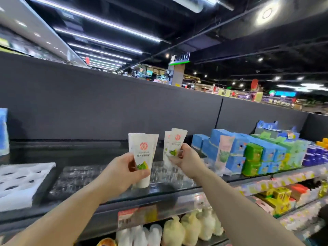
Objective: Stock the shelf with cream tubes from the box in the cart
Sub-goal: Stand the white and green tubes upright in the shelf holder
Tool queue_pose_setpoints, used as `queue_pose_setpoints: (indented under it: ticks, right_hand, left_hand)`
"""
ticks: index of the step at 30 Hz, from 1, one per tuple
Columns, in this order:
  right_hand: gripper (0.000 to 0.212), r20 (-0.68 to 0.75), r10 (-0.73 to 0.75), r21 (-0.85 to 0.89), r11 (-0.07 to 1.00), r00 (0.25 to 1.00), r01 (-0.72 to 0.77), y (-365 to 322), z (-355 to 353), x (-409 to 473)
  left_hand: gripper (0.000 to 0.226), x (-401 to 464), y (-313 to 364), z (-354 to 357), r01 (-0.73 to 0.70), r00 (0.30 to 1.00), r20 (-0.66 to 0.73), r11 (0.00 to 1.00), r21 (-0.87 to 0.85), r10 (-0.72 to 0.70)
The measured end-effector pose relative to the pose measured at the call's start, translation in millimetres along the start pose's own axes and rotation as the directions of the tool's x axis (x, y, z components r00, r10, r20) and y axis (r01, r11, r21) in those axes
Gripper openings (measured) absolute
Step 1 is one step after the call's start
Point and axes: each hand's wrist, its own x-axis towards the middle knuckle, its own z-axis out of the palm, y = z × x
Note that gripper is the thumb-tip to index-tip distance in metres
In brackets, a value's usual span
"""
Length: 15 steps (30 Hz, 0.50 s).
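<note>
A person is standing at the top shelf (85,153), both arms reaching forward over its front edge. The left hand (122,172) is gripping white cream tubes (142,153), thumb pressing across the front one just under the green leaf print; at least 2 tubes are showing, fanned slightly, caps pointing down and hovering just above a clear plastic tray (83,176) lying on the shelf. The right hand (184,158) is pinching more tubes (174,144) of the same kind, again about 2, held upright a little farther back and to the right. The 2 bunches are sitting near each other but not touching. At the left, a white foam tray (19,181) with round holes is resting on the shelf. To the right, blue boxes (236,148) and green boxes (253,159) are standing stacked, with a pink tube (224,150) leaning upright in front of them. White bottles (179,229) are lining the shelf below.
</note>
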Motion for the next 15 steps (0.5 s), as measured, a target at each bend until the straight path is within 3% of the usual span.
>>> queue_pose_setpoints:
  ticks: [7,15]
  right_hand:
    - [0.042,0.196,-0.085,0.007,0.996,0.977,0.085,28.3,9.3,56.9]
    - [0.031,0.327,-0.190,-0.001,0.979,0.925,0.202,31.2,13.8,65.5]
  left_hand:
    - [0.032,16.3,5.6,32.7,0.126,0.990,-0.069,0.991,0.050,-0.122]
    - [0.032,15.7,10.5,49.5,0.190,0.965,-0.190,0.981,0.041,-0.179]
